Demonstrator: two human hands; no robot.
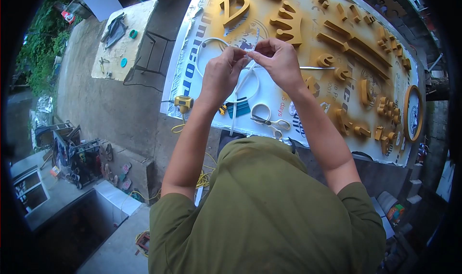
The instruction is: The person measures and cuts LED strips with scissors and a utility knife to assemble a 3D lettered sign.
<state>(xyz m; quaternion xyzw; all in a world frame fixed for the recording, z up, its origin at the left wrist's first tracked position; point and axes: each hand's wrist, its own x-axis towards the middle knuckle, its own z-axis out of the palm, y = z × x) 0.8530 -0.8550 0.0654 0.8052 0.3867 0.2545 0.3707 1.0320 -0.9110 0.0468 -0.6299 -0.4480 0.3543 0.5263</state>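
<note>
A: Who is leaning over this bench (175, 84), and what is occupying the hands?

B: A person in an olive-green shirt (267, 202) is reaching forward, left hand (222, 74) and right hand (279, 64) meeting above the bench's near side. Both are grasping a thin white strip (234, 116), each pinching it between thumb and fingertips.

A: Why are they holding it so close together?

B: The fingertips are nearly touching, which is probably giving fine control over one short section. Slack is curving in loops around the left hand, while a straight length is trailing toward the near edge; lifting the pinched part is likely keeping it clear of the clutter. Exactly what the fingertips are doing there, the view is not showing.

A: And the tools?

B: Scissors (270, 123) are lying by the near edge, overlapping a pale ring (261, 104), apparently being kept within easy reach. A yellow tool (183, 102) is resting at the left edge, perhaps to leave the middle free for handling.

A: What is filling the rest?

B: Gold letters (364, 96) and a crown shape (294, 31) are covering the far and right sides, many lying apart, perhaps so that their edges are not rubbing.
</note>
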